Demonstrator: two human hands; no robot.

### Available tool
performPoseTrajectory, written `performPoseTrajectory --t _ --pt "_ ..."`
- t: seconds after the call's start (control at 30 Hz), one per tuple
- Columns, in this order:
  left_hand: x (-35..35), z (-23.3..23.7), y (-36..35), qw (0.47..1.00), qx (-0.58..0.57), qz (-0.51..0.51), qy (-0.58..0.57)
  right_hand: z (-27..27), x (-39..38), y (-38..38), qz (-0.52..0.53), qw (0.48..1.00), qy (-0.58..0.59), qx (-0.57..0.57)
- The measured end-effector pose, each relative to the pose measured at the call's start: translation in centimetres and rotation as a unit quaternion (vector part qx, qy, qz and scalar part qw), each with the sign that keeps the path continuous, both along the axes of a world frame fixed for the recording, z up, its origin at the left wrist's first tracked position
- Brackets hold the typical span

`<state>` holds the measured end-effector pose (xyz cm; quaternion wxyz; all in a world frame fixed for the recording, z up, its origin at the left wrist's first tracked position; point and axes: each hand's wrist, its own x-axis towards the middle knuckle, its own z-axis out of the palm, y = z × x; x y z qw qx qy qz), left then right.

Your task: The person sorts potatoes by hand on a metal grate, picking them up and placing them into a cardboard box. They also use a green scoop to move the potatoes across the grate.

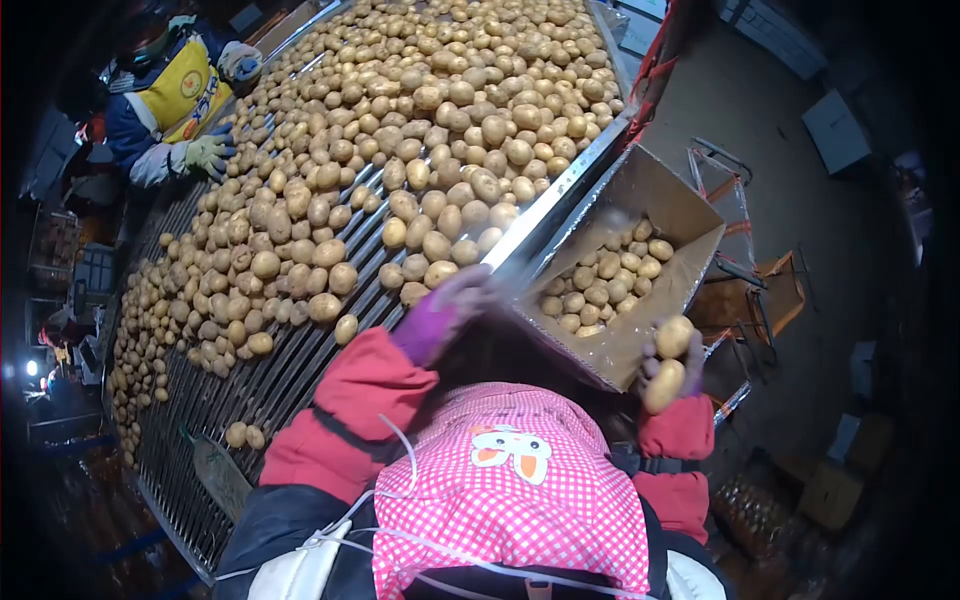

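Two potatoes (674, 337) sit in my right hand (655, 372), one above the other, with its fingers curled round them beside the box's near right corner. My left hand (462, 300), in a purple cuff, is smeared by motion near the metal edge (540, 215) of the sorting table, so what it holds, if anything, I cannot tell. Between and beyond my hands stands a plastic-lined cardboard box (685, 235) with many potatoes (605, 280) inside. Over its far part is a brownish blur.
Potatoes (270, 220) cover much of the slatted metal table (330, 370). At the upper left, a co-worker's gloved hand (208, 153) rests by the potatoes. A metal-framed stand (735, 260) is right of the box. A dark green object (215, 475) lies on the near slats.
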<state>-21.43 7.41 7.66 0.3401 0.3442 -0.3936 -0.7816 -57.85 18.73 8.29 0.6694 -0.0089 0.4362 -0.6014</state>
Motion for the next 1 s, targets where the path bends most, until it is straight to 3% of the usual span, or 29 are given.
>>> performPoseTrajectory --t 0.03,0.07,0.1,0.17,0.23,0.37,0.47,0.5,0.53,0.57,0.6,0.63,0.67,0.7,0.73,0.77,0.83,0.87,0.97,1.0 --pt "2.5 -1.2 -0.9 1.0 0.025 -0.005 0.013 -2.2 -2.9 1.5 -0.023 0.997 -0.053 -0.06" --pt "3.8 -0.6 0.2 0.998 0.012 0.065 0.013 -2.2 -5.3 2.8 -0.027 0.997 -0.01 -0.073" --pt "5.1 0.1 1.3 0.991 -0.004 0.132 0.011 -3.0 -8.1 4.5 -0.042 0.996 0.056 -0.06" --pt "7.8 1.0 1.9 0.965 -0.014 0.249 -0.082 -8.1 -14.9 6.7 -0.068 0.997 0.016 0.039" --pt "11.1 0.6 2.2 0.925 -0.053 0.35 -0.136 -12.5 -15.4 5.8 -0.251 0.923 0.276 0.098" --pt "19.0 0.4 3.7 0.828 -0.074 0.532 -0.163 -12.8 -19.8 -0.8 -0.129 0.918 0.371 0.052" --pt "21.3 1.4 5.2 0.821 -0.053 0.484 -0.297 -8.8 -11.2 -10.2 0.019 0.956 0.27 -0.115" --pt "21.9 2.0 5.6 0.817 -0.043 0.465 -0.339 -2.4 0.1 -13.5 0.114 0.863 0.476 -0.123" --pt "22.5 2.4 6.0 0.81 -0.031 0.445 -0.38 -0.2 6.9 -16.1 0.206 0.817 0.5 -0.202" --pt "23.2 1.6 6.3 0.802 -0.05 0.418 -0.423 -2.1 12.1 -18.6 0.27 0.792 0.506 -0.208" --pt "23.9 0.7 6.5 0.791 -0.069 0.392 -0.465 0.5 19.0 -19.5 0.338 0.726 0.48 -0.359" --pt "24.5 0.1 6.3 0.785 -0.174 0.341 -0.488 0.8 24.7 -19.9 0.382 0.663 0.552 -0.331" --pt "25.5 -1.8 5.8 0.741 -0.233 0.306 -0.55 2.0 29.4 -20.4 0.412 0.557 0.596 -0.407" --pt "24.7 0.2 5.2 0.719 -0.249 0.275 -0.588 1.9 33.1 -21.6 0.458 0.435 0.644 -0.432" --pt "24.0 1.7 4.6 0.725 -0.233 0.222 -0.609 1.9 36.8 -23.0 0.552 0.329 0.662 -0.386" --pt "23.6 2.7 4.0 0.729 -0.216 0.168 -0.627 0.7 40.1 -24.2 0.62 0.257 0.659 -0.341" --pt "23.2 2.9 3.3 0.678 -0.192 0.08 -0.705 -2.3 44.2 -24.4 0.612 0.243 0.666 -0.351" --pt "23.1 2.9 2.9 0.65 -0.18 0.035 -0.738 -2.1 44.8 -24.3 0.609 0.282 0.662 -0.333" --pt "22.3 2.7 1.8 0.625 -0.174 -0.006 -0.761 1.6 44.1 -25.8 0.68 0.314 0.598 -0.284" --pt "22.3 1.9 1.4 0.625 -0.184 -0.008 -0.759 -2.8 43.1 -26.6 0.624 0.378 0.587 -0.35"
